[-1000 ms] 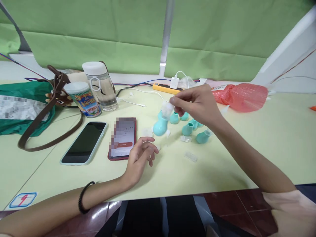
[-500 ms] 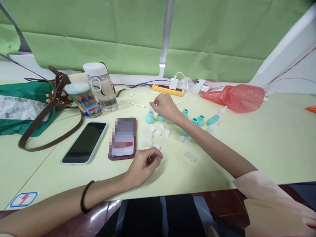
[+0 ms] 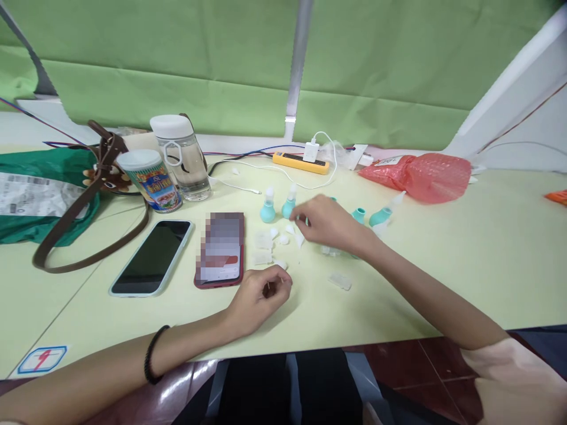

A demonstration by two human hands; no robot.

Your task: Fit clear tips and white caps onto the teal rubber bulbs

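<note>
My left hand (image 3: 260, 300) rests on the table with its fingers curled and thumb and index tips together; anything pinched there is too small to make out. My right hand (image 3: 332, 224) hovers over the table, fingers loosely bent and apart, with nothing visible in them. Beside its fingertips stands a turquoise bulb (image 3: 289, 208) with a clear, white-tipped top. A similar turquoise bulb (image 3: 267, 211) stands to its left. Several small white tips (image 3: 284, 239) lie below them. Further open-necked bulbs (image 3: 358, 215) are partly hidden behind my right hand, and a capped bulb (image 3: 380, 217) leans at the right.
Left of the parts lie a red-cased phone (image 3: 220, 251) and a light-cased phone (image 3: 152, 258). Behind them stand a snack tub (image 3: 153, 183) and a water bottle (image 3: 188, 165). A yellow power strip (image 3: 301, 163) and a red plastic bag (image 3: 436, 177) sit at the back.
My right hand has left the top of the leftmost bulb and moved right and toward me. Two bulbs with tops now show uncovered. My left hand has stayed in place.
</note>
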